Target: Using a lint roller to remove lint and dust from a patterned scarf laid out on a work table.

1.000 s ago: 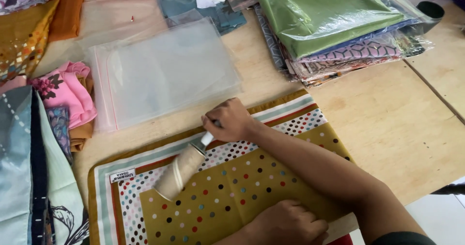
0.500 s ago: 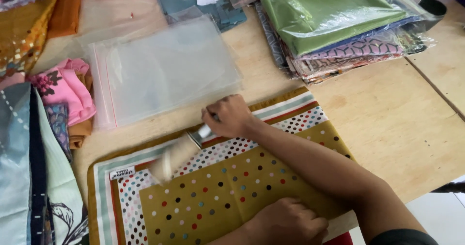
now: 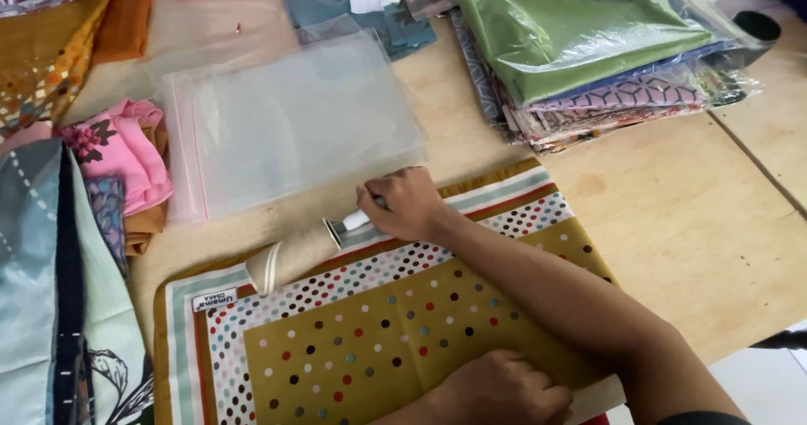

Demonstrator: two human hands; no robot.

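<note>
Plywood worktop, crowded: clear zip bag up centre, bagged cloth stack top right, loose scarves along left edge. Dotted scarf spread flat at near edge. Lint roller lying on scarf's striped border, just left of right hand; fingers wrapped tight round its white handle. Left hand pressed flat on scarf, fingers together.

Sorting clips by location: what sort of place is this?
Likely a scarf-packing workbench: bagged fabrics stacked up, an empty zip bag, and a folded scarf being lint-rolled on a wooden table.
</note>
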